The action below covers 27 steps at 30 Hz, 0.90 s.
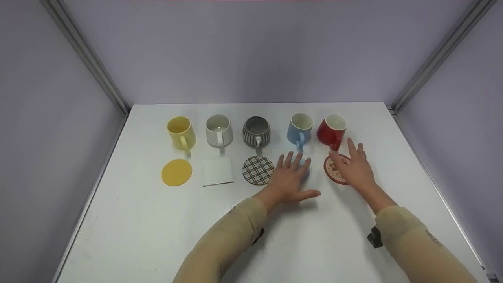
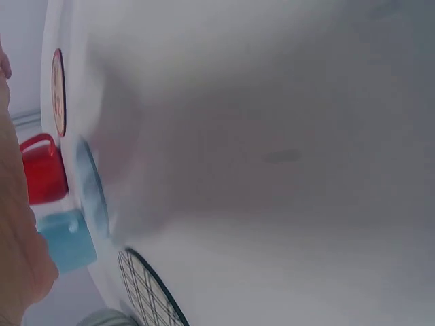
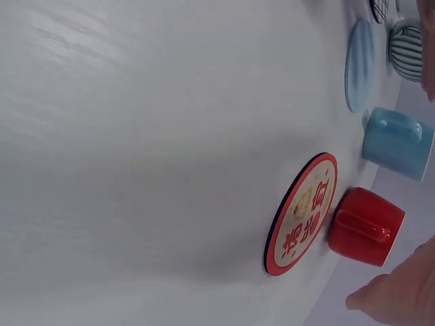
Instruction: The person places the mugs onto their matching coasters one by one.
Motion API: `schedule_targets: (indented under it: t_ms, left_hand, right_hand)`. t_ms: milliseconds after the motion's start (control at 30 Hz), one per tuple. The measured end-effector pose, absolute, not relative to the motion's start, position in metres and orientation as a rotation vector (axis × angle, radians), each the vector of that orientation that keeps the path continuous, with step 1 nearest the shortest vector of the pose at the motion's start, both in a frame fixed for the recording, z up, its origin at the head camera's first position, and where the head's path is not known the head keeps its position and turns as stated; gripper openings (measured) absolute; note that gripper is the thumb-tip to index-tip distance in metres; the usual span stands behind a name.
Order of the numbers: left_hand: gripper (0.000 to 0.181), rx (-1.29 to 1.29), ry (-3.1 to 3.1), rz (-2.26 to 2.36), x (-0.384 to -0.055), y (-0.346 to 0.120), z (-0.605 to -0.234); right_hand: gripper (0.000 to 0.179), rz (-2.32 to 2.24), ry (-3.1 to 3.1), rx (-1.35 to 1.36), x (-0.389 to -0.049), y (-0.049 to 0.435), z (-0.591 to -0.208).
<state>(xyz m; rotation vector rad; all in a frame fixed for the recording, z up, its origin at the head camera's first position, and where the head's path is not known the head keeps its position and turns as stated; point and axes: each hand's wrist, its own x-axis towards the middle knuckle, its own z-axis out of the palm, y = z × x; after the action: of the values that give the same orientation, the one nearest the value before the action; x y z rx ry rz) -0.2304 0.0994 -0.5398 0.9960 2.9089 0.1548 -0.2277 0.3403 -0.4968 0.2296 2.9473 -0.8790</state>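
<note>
My left hand (image 1: 290, 181), fingers spread, hovers over the light blue coaster (image 2: 93, 187), hiding most of it in the head view. Just beyond those fingertips stands the light blue mug (image 1: 300, 129), handle toward me. The right hand (image 1: 355, 169) is stretched out over the right part of a red-rimmed round coaster (image 3: 302, 214) with red characters. Its fingertips are close to the red mug (image 1: 329, 131), which stands behind that coaster. Neither hand holds anything.
Further left along the row stand a dark striped mug (image 1: 256, 133), a white mug (image 1: 219, 131) and a yellow mug (image 1: 182, 133). In front of them lie a plaid round coaster (image 1: 257, 171), a white square coaster (image 1: 218, 171) and a yellow round coaster (image 1: 177, 172). Walls enclose the white table (image 1: 157, 228).
</note>
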Motion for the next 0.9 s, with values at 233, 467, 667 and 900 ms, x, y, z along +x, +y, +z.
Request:
schedule_targets:
  t_ms: [233,467,667,900]
  left_hand:
    - [0.114,1.159,2.827,0.014,-0.230,0.135,-0.545]
    - [0.114,1.245,2.794,0.025,-0.229,0.158,-0.554]
    - [0.114,1.308,2.703,0.077,-0.231,0.173,-0.560]
    - [0.112,1.342,2.639,0.122,-0.230,0.180,-0.568]
  right_hand:
    - [0.103,-1.104,2.838,0.368,-0.232,0.356,-0.490]
    - [0.105,-1.428,2.643,0.554,-0.237,0.366,-0.485]
    - [0.107,-1.783,2.365,0.661,-0.245,0.372,-0.482]
    - [0.105,-1.839,2.243,0.707,-0.249,0.372,-0.478]
